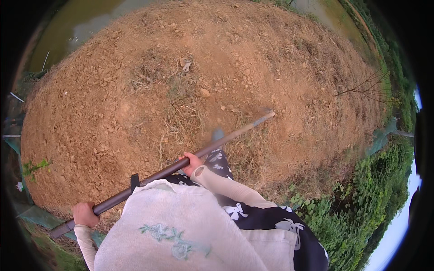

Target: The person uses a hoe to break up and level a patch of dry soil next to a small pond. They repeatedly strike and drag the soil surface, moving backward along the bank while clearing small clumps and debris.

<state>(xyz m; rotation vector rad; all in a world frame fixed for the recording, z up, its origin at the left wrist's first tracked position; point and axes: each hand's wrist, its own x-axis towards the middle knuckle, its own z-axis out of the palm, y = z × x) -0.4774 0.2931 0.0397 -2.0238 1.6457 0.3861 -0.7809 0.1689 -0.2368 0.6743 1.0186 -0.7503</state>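
A long wooden pole handle [173, 166] slants from the lower left up to the right across my body. My left hand [85, 214] grips it near its lower-left end. Farther along, my right hand [192, 162] is wrapped round the handle in front of my legs. The far end of the tool meets the dry soil [291, 111] at the right of centre; its head is blurred and mostly hidden, so its kind cannot be told. Straw and dry grass [179, 115] lie on the ground before me.
Loose clods cover the slope, with a stone [204, 92] ahead. Bare twigs [368, 88] stick up at the right. Green netting [379, 139] and leafy bushes [359, 193] border the right side, more netting [44, 218] the lower left. Water [71, 30] lies beyond the top edge.
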